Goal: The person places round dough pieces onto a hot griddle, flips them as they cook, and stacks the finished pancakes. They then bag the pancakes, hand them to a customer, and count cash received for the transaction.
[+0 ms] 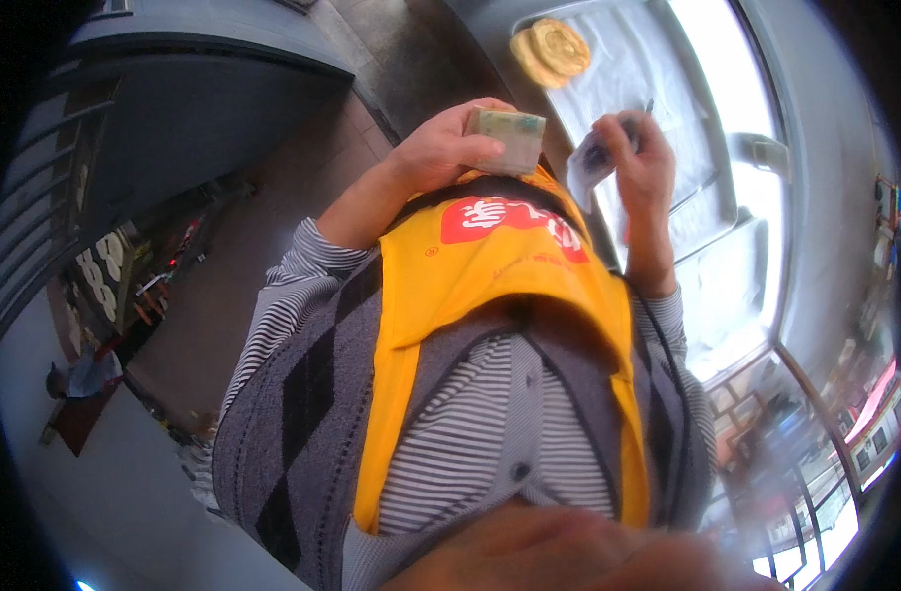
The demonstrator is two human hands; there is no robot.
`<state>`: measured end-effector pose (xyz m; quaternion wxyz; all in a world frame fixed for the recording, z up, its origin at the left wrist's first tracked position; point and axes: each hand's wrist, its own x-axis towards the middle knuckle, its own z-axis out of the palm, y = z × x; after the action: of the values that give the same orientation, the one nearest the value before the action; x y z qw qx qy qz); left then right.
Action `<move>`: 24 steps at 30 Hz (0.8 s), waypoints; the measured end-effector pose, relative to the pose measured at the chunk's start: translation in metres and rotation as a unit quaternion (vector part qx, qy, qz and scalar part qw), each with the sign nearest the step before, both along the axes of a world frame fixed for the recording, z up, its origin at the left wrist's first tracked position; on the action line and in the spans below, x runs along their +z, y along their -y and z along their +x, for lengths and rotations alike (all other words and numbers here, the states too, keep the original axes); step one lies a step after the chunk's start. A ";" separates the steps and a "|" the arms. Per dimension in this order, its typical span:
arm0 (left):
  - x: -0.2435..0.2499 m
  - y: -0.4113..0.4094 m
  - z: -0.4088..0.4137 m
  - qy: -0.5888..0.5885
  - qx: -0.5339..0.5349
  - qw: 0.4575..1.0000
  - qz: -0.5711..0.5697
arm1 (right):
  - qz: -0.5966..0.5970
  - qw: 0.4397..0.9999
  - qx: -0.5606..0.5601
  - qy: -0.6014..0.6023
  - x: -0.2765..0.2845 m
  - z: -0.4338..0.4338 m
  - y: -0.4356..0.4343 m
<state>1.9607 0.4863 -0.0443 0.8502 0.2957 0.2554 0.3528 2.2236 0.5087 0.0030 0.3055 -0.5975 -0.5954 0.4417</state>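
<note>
My left hand [450,144] is at the upper middle, in front of the yellow apron [450,281]. It grips a folded stack of greenish banknotes [523,140], with the thumb lying on top. To its right, my right hand [642,159] is raised over the edge of the bright counter. Its bent fingers pinch a blurred, pale and dark purplish piece of paper [587,166], whose kind I cannot tell. The two hands are apart. Past them, round flatbreads [561,46] lie on a clear plastic sheet [627,55] at the counter's far end.
A brightly lit counter with a raised metal rim [772,96] runs along the right. Metal bars [801,480] stand at the lower right. On the left are a dark panel [221,133], a tiled floor [251,251] and a rack with pale oval items [99,277]. A person [84,373] is at the far left.
</note>
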 end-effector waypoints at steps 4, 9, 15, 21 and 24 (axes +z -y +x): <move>0.009 -0.005 0.004 -0.069 -0.014 0.996 0.063 | 0.062 0.990 0.051 0.112 0.018 -0.011 -0.016; 0.017 -0.009 0.008 -0.137 -0.039 0.985 0.101 | 0.136 0.958 0.247 0.063 0.033 -0.035 -0.011; 0.011 -0.008 0.010 -0.017 0.031 0.999 0.002 | 0.135 0.973 0.184 0.011 0.010 -0.034 0.000; -0.004 -0.016 -0.011 -0.221 0.098 0.955 0.174 | -0.190 0.936 0.010 -0.295 0.006 -0.010 -0.010; -0.011 -0.014 -0.016 -0.275 0.043 0.947 0.160 | -0.209 0.923 0.066 -0.317 -0.020 0.015 -0.023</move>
<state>1.9443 0.5001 -0.0554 0.6721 0.5024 0.4322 0.3303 2.2383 0.5313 -0.0166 0.3172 -0.4358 -0.3995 0.7415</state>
